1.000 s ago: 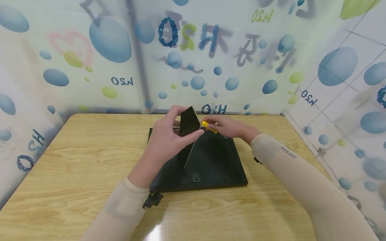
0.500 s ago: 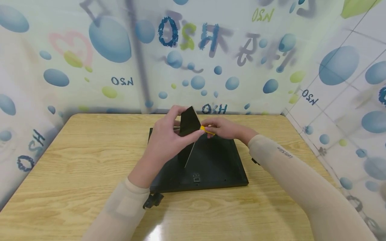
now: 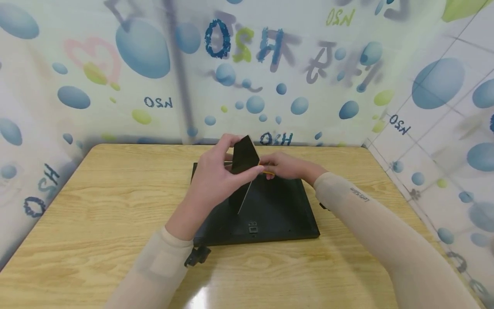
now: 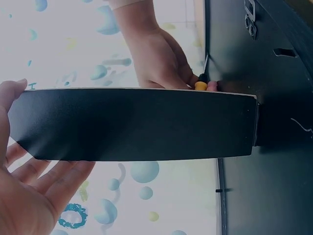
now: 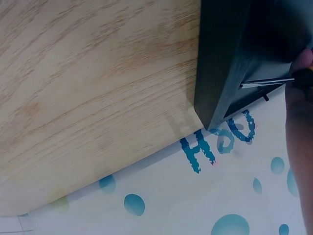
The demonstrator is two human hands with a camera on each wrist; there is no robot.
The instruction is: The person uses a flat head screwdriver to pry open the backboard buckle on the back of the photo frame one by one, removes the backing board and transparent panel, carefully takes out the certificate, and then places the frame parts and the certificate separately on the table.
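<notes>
A black picture frame [image 3: 278, 210] lies face down on the wooden table, its easel stand [image 3: 244, 154] swung up from the back. My left hand [image 3: 208, 178] grips that stand near its free end, thumb on one edge and fingers at the other, as the left wrist view shows. Behind the stand, my right hand [image 3: 288, 165] holds a screwdriver with a yellow handle [image 4: 201, 85] and black collar. In the right wrist view the screwdriver's metal shaft [image 5: 269, 82] reaches toward the inner side of the frame's raised border [image 5: 220, 63]. Whether its tip touches is unclear.
The light wooden table [image 3: 127, 206] extends around the frame on all sides. A wall covering [image 3: 154, 56] with blue and green drops stands behind it and along the sides. A small metal hanger [image 3: 252, 227] sits near the frame's close edge.
The right hand has shifted slightly left and turned, so less of the yellow handle shows in the head view. The left hand keeps the stand raised in nearly the same place.
</notes>
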